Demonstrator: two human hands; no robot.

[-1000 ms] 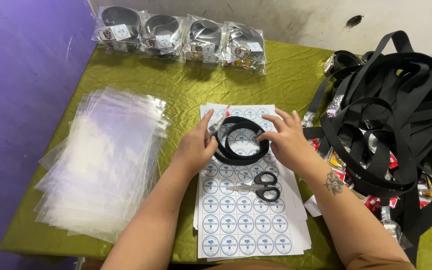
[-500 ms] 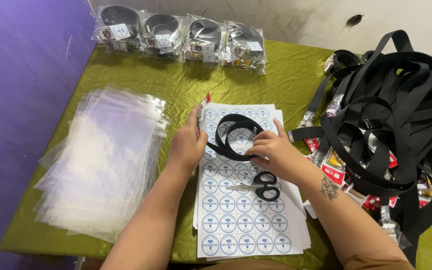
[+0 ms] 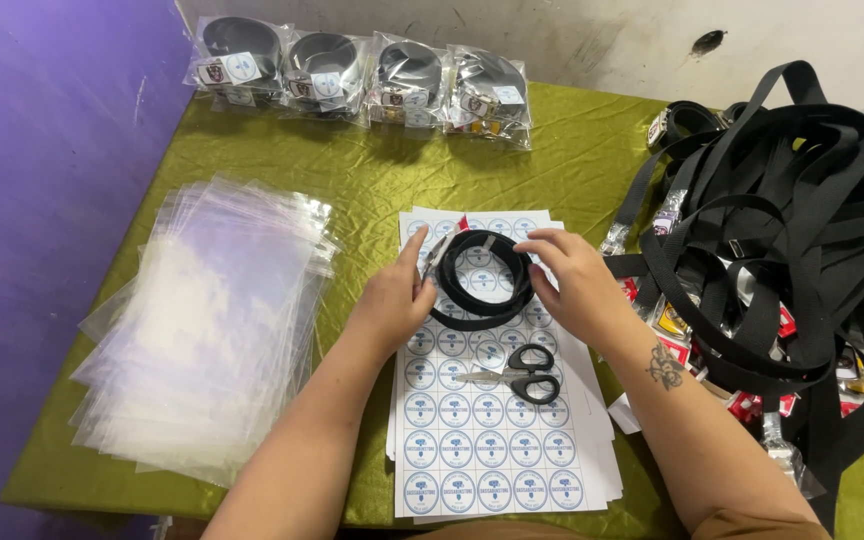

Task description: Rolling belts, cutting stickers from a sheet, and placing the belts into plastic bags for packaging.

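Since the earlier frame both hands have shifted up the sticker sheet, carrying the coiled black belt [image 3: 479, 280] with them. The left hand [image 3: 392, 300] presses the coil's left edge with fingers loosely curled; the right hand [image 3: 572, 280] cups its right side, fingers half spread. The woven strap lies flat on the glossy sticker sheet [image 3: 492, 440] of round labels, just above black-handled scissors [image 3: 517, 372], on the table [image 3: 372, 170] draped in shiny green cloth.

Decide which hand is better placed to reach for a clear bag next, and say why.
Left. The left hand lies on the coiled belt's left edge, the side where the bags are stacked. The right hand is across the coil, nearer the scissors.
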